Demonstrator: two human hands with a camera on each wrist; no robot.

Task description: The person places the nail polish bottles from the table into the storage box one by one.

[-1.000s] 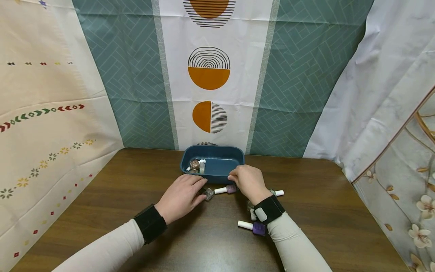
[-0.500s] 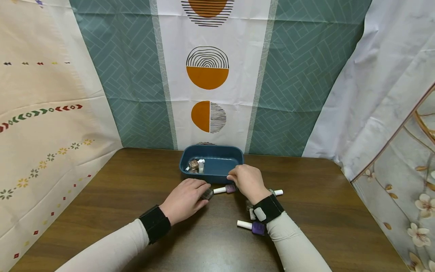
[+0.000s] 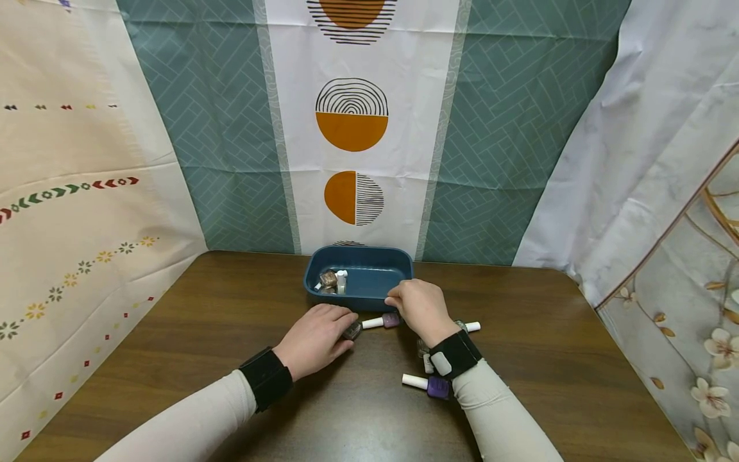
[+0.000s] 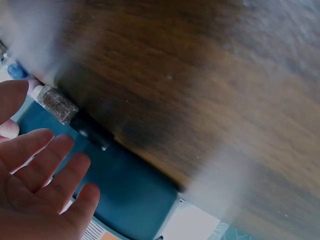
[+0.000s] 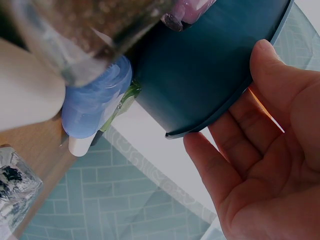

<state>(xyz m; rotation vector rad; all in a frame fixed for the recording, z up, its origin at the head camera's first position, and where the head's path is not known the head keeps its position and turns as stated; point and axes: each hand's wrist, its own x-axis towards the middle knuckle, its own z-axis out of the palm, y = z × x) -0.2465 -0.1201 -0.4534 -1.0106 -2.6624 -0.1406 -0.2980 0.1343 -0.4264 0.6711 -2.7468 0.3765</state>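
My right hand (image 3: 420, 309) grips the rim of a blue plastic bin (image 3: 380, 283) at its front right corner; in the right wrist view the thumb is on one side of the wall (image 5: 200, 65), fingers on the other. My left hand (image 3: 316, 340) reaches over a glitter nail polish bottle (image 3: 353, 330) lying in front of the bin. In the left wrist view its fingers are loosely bent, apart from that bottle's glass (image 4: 58, 104) and black cap (image 4: 91, 131). A mauve nail polish bottle (image 3: 390, 320) with a white cap lies end to end with it.
Inside the bin's left end lie several small bottles (image 3: 328, 279). A dark purple nail polish bottle (image 3: 439, 387) lies nearer me on the wooden table (image 3: 242, 308). Beneath my right wrist are more bottles, one with a white cap (image 3: 473, 326). Patterned cloths (image 3: 491, 154) hang behind.
My left hand has moved slightly right, and its fingers now cover more of the glitter nail polish bottle. The right hand keeps its hold on the bin's rim.
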